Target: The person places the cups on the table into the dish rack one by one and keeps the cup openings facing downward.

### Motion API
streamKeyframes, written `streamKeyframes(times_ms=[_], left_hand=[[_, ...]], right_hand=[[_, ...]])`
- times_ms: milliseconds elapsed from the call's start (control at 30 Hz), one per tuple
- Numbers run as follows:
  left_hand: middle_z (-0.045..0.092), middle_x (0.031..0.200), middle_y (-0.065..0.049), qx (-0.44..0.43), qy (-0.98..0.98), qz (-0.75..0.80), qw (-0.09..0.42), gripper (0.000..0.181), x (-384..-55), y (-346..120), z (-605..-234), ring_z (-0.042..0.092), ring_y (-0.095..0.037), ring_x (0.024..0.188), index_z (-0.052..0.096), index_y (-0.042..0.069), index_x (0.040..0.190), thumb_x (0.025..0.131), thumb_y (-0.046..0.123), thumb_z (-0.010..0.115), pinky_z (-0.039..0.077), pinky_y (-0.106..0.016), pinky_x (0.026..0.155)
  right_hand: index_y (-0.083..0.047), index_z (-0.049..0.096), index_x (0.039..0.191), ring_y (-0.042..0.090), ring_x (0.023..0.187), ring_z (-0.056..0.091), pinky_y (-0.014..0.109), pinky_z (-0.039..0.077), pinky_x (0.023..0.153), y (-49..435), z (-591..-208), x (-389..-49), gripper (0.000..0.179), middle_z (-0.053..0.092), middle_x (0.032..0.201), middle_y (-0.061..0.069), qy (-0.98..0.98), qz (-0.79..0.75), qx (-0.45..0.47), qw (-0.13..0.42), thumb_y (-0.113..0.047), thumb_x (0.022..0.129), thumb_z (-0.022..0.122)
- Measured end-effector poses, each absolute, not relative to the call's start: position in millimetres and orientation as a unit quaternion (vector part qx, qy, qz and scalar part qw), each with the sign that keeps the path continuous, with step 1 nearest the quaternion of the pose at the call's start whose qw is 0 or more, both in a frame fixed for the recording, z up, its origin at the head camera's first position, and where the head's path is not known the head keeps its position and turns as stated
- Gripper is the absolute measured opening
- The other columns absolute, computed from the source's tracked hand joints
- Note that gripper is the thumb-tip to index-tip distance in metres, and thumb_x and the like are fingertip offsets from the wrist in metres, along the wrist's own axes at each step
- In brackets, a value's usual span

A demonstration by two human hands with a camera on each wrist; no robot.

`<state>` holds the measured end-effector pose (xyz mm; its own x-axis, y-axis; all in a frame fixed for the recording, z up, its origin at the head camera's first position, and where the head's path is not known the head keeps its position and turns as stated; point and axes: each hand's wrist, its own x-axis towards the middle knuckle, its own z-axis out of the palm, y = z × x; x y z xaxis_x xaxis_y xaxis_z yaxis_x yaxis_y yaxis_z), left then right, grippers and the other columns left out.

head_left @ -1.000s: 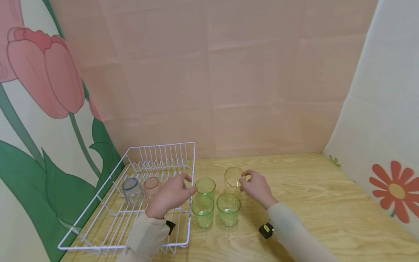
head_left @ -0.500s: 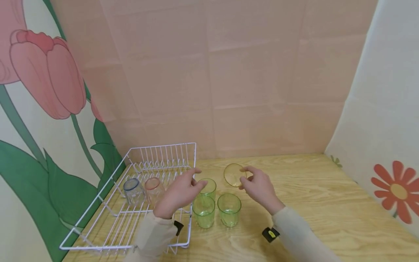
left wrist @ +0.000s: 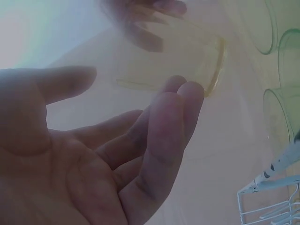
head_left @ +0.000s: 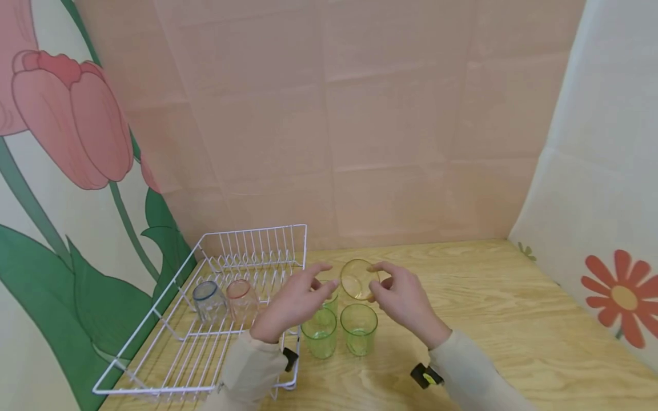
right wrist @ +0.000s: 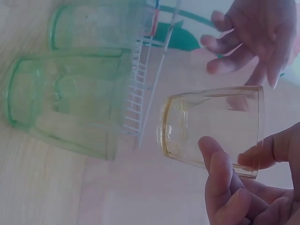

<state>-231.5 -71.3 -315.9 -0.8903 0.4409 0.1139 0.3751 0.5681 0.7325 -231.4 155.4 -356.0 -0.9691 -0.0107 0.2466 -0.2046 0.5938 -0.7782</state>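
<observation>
My right hand [head_left: 406, 297] pinches a yellow-tinted drinking glass [head_left: 360, 279] near its rim, thumb on one side and fingers on the other. In the right wrist view the glass [right wrist: 211, 129] hangs in the air, its thick base towards the green glasses. Facing it from the left is my left hand [head_left: 298, 299], thumb and fingers spread apart with nothing between them. Two green glasses [head_left: 320, 337] [head_left: 358, 334] stand side by side on the table below the hands. A third green glass [head_left: 331, 299] behind them is partly hidden by my left hand.
A white wire dish rack [head_left: 154, 391] stands on the left, its right side close to the green glasses. Inside it are a blue-ringed glass [head_left: 209, 305] and a red-ringed glass [head_left: 243, 305]. Hanging cloth [head_left: 411, 142] closes off the back of the wooden table [head_left: 488, 319].
My right hand has lifted the yellow glass off the table, tipped it and brought it a little left. My left hand has moved right towards it, now overlapping the rear green glass.
</observation>
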Motion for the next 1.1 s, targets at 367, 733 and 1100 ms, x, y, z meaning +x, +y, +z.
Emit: streamKeyframes(times_ms=[367,733,1100], left_hand=[[0.071,0.097,-0.006,0.235,0.869,0.43,0.071,0.053,-232,-69,-318,0.067,-0.017,0.076,0.048,0.016,0.147,0.104,0.047,0.049,0.056,-0.041,0.061],[0.071,0.093,-0.003,0.231,0.861,0.445,0.09,0.051,-233,-70,-316,0.066,-0.017,0.076,0.048,0.015,0.146,0.105,0.044,0.049,0.055,-0.036,0.058],[0.072,0.09,-0.001,0.233,0.856,0.451,0.1,0.049,-234,-68,-315,0.066,-0.017,0.076,0.049,0.013,0.146,0.106,0.041,0.048,0.058,-0.041,0.062]], right_hand=[[-0.011,0.065,0.124,0.014,0.053,0.059,0.03,0.045,0.044,152,-351,-223,0.036,0.072,0.07,0.0,-0.892,0.433,0.067,0.114,-0.012,0.089,0.057],[-0.011,0.066,0.123,0.013,0.043,0.049,0.026,0.035,0.04,150,-347,-219,0.037,0.072,0.069,-0.004,-0.892,0.429,0.074,0.119,-0.012,0.087,0.058],[-0.009,0.066,0.123,0.015,0.052,0.06,0.03,0.047,0.047,152,-346,-219,0.03,0.071,0.069,0.0,-0.884,0.449,0.074,0.109,-0.025,0.098,0.059]])
